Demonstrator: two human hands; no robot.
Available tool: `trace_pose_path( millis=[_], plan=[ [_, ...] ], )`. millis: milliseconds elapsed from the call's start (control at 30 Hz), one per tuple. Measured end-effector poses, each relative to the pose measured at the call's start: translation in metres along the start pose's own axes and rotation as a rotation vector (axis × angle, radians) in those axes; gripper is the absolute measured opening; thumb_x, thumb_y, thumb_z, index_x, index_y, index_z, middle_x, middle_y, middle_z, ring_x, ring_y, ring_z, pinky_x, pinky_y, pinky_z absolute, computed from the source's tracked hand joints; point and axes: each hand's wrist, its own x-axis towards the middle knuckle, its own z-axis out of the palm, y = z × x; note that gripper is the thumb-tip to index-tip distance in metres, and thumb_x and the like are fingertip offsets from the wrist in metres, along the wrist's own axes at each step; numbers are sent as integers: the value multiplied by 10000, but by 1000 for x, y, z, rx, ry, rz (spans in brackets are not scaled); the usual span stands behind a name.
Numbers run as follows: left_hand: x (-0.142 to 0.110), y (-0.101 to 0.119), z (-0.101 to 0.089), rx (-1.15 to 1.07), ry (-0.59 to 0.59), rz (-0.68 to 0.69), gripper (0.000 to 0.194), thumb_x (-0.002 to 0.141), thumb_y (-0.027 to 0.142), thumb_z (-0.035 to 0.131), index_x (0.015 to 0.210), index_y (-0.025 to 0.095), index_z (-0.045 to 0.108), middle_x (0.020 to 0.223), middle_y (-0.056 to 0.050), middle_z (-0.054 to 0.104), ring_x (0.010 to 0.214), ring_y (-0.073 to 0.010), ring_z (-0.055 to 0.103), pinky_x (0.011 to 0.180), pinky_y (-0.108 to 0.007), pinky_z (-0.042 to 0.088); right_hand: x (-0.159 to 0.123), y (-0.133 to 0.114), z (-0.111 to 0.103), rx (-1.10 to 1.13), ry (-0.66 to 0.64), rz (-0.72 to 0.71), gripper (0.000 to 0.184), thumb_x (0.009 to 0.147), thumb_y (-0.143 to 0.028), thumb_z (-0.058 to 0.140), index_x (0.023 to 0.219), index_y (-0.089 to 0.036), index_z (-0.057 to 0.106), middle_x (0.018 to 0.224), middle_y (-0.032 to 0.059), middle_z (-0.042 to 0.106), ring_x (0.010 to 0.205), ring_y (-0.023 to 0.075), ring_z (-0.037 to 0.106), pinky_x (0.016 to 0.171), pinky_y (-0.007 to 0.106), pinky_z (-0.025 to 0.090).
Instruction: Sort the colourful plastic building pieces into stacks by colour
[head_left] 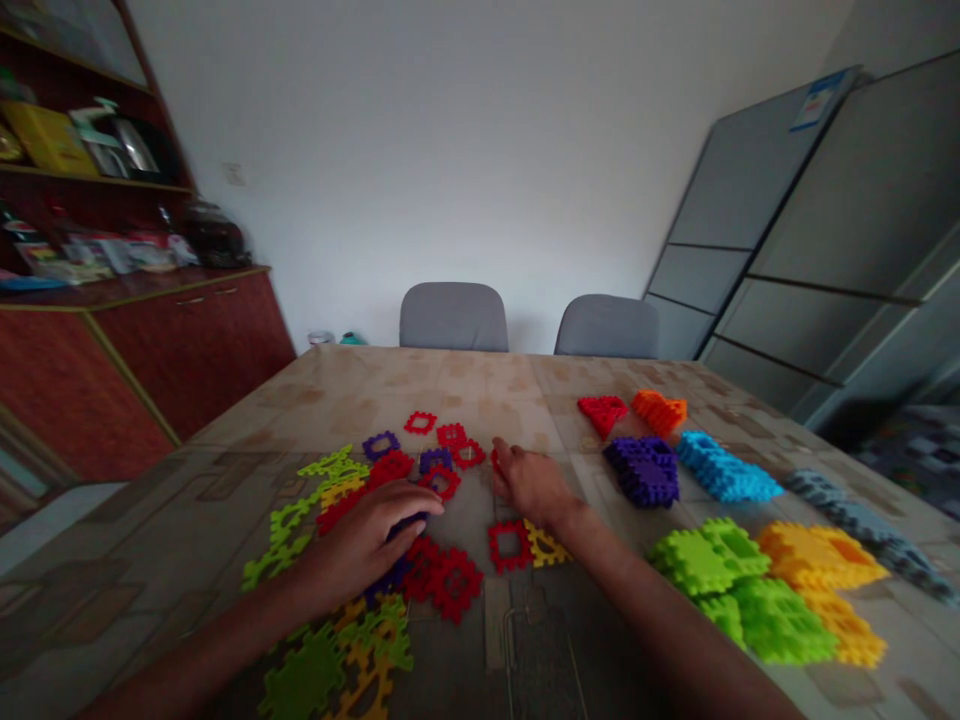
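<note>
My left hand (379, 525) is over the left pile of toothed plastic interlocking tiles, fingers curved and thumb below. Purple tile (407, 522) shows between thumb and fingers, partly hidden by them. My right hand (531, 485) is closed at the fingertips on a red tile (496, 462), of which only an edge shows. Around my left hand lie red tiles (456, 583), a purple frame tile (381, 445) and green tiles (304, 675). A red square frame tile (509, 546) lies beside a yellow tile (546, 545) below my right hand.
To the right stand groups of stacked tiles: purple (643, 470), red (602, 412), orange (659, 411), blue (726, 467), green (705, 558), yellow (817, 555) and grey (870, 525). Two grey chairs (454, 315) are behind the table's (517, 385) far edge.
</note>
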Motion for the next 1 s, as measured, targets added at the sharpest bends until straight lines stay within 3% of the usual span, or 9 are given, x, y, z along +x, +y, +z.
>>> trace_pose_path(
  millis=[133, 233, 300, 400, 467, 533, 667, 833, 1000],
  plan=[
    [0, 1, -2, 8, -4, 21, 316, 965, 298, 474, 1125, 256, 743, 1191, -59, 758, 1142, -240, 687, 1014, -366, 514, -6, 5, -6, 78, 22, 56, 241, 1029, -285, 565, 1207, -140, 638, 1086, 91, 722, 960, 223, 703, 874, 418, 556],
    [0, 0, -7, 20, 3, 17, 309, 971, 296, 478, 1137, 260, 737, 1187, -56, 758, 1147, -242, 682, 1020, -367, 508, -24, 6, -7, 197, 38, 25, 157, 985, -130, 530, 1075, -123, 659, 967, 107, 747, 902, 199, 706, 825, 315, 524],
    [-1, 0, -8, 25, 0, 18, 305, 975, 292, 483, 1154, 263, 729, 1188, -56, 755, 1146, -244, 679, 1014, -369, 511, -44, 1, -2, 300, 27, -41, 167, 956, -96, 522, 1056, -147, 646, 892, 62, 748, 814, 157, 700, 742, 239, 504],
    [-3, -2, -8, 26, -28, 40, 295, 969, 287, 509, 1172, 265, 722, 1201, -56, 748, 1163, -244, 664, 1035, -383, 495, -83, -10, 16, 502, -43, -147, 187, 917, -99, 530, 1033, -194, 641, 831, -18, 730, 667, 105, 664, 611, 176, 476],
    [-4, -2, -6, 24, -57, 56, 293, 963, 281, 524, 1179, 269, 722, 1220, -54, 741, 1183, -242, 651, 1062, -390, 476, -106, -16, 30, 764, -121, -188, 180, 875, -116, 548, 982, -196, 669, 756, -29, 692, 608, 106, 625, 559, 176, 442],
    [-7, -1, -5, 22, -87, 68, 303, 957, 274, 537, 1199, 279, 719, 1243, -52, 732, 1202, -244, 642, 1075, -396, 468, -123, -17, 37, 860, -209, -200, 176, 823, -159, 618, 975, -198, 699, 728, -36, 662, 592, 109, 590, 534, 177, 403],
    [-10, 12, 1, 70, -178, 18, 418, 914, 310, 658, 1331, 283, 653, 1369, -74, 663, 1301, -298, 579, 1117, -451, 439, -131, -11, 30, 807, -255, -199, 169, 847, -262, 650, 981, -218, 745, 757, -30, 663, 635, 118, 567, 568, 188, 387],
    [-12, 39, 16, 211, -281, 45, 812, 724, 339, 892, 1451, 244, 541, 1434, -139, 601, 1345, -394, 521, 1194, -612, 282, -122, 1, 31, 730, -106, -141, 169, 877, -214, 551, 810, -185, 704, 674, -26, 633, 589, 113, 526, 570, 210, 360],
    [-14, 48, 26, 230, -318, 61, 821, 736, 265, 882, 1469, 239, 512, 1359, -145, 643, 1317, -388, 546, 1196, -640, 258, -124, -3, 33, 531, -126, -10, 83, 869, -236, 601, 859, -201, 675, 691, -12, 660, 598, 133, 552, 575, 236, 339]
  ],
)
